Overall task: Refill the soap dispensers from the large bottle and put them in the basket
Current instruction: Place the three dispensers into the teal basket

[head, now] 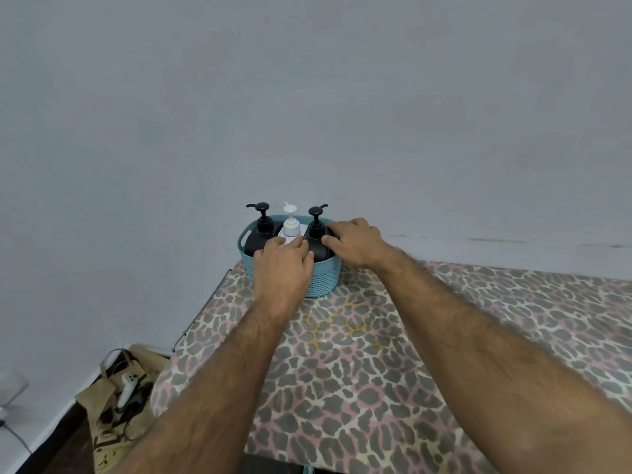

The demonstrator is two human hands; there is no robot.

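A teal woven-look basket [324, 281] stands at the far left corner of the table, against the wall. Three pump dispensers stand upright in it: a black one [261, 230] on the left, a white one [291, 226] in the middle, a black one [317, 239] on the right. My left hand [282, 268] lies over the basket's front rim, fingers curled against the right black dispenser. My right hand [355, 241] grips that same dispenser from the right side. No large bottle is in sight.
The table [376, 371] wears a leopard-print cloth; its left edge runs close beside the basket. A grey wall rises right behind the basket. On the floor at lower left lies a paper bag [116, 398] holding a white controller [127, 388].
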